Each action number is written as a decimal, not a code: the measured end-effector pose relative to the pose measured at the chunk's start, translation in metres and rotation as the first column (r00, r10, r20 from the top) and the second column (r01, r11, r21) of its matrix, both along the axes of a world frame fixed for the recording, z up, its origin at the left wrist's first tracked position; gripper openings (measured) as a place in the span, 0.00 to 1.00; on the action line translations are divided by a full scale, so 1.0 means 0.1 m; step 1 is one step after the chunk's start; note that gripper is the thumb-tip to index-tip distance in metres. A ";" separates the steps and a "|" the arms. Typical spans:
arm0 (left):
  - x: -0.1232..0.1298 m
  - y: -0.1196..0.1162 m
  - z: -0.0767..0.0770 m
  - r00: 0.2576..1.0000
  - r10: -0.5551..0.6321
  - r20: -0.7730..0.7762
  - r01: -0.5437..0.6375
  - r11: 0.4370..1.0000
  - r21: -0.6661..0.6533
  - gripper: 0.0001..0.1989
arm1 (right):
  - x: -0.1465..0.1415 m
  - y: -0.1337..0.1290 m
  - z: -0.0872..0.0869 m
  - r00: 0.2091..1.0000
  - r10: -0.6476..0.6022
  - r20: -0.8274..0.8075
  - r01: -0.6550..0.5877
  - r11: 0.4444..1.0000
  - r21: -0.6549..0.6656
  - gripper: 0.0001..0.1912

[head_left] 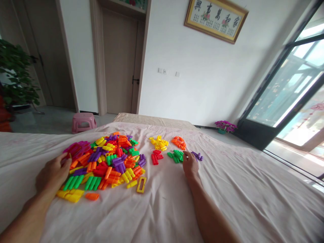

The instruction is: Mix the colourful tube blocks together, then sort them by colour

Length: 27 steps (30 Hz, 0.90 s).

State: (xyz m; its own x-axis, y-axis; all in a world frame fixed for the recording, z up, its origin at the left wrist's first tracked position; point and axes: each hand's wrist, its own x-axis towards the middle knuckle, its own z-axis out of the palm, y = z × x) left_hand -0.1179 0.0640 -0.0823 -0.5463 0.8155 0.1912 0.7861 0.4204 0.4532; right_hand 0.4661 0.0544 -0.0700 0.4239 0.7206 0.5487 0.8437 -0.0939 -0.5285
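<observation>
Left hand (54,170) at left edge of mixed pile (119,164), by magenta pieces (77,148); cannot tell whether gripping. Right hand (190,164) between green pieces (176,156) and purple pieces (198,157), curled, hold unclear. Red pieces (156,157) alongside; yellow pieces (159,143), orange pieces (179,142) beyond, gaps seemingly keeping colours apart.

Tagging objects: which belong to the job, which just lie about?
Likely the job:
left hand, at mixed pile of plastic pieces
right hand, by green cluster
red cluster, yellow cluster, orange cluster, purple cluster

Just around:
pink stool
potted magenta flowers
leafy plant
framed calligraphy
</observation>
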 end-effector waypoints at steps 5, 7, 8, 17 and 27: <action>0.03 -0.03 0.02 0.999 -0.035 0.011 0.034 0.998 0.047 0.32 | -0.36 -0.06 0.15 0.965 0.242 0.106 -0.251 0.964 0.089 0.16; 0.05 -0.06 0.05 0.999 -0.048 0.024 0.047 0.998 0.045 0.32 | -0.60 -0.07 0.21 0.910 0.380 0.167 -0.389 0.921 0.025 0.14; 0.07 -0.07 0.06 0.998 -0.049 0.032 0.048 0.998 0.032 0.32 | -0.73 -0.07 0.24 0.874 0.444 0.197 -0.448 0.894 -0.023 0.13; 0.07 -0.08 0.09 0.998 -0.042 0.050 0.043 0.999 -0.016 0.33 | -1.52 0.03 0.28 0.564 0.758 0.329 -0.695 0.650 -0.307 0.15; -0.01 -0.02 0.00 0.998 -0.062 0.011 0.062 0.998 -0.012 0.35 | -1.41 0.10 0.12 0.632 0.730 0.260 -0.707 0.680 -0.194 0.05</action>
State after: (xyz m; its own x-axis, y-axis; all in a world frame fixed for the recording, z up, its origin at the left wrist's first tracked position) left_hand -0.1188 0.0617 -0.0825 -0.4966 0.8501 0.1753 0.8060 0.3767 0.4566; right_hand 0.3249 0.0639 -0.0582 -0.4166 0.7662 0.4892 0.7678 0.5847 -0.2619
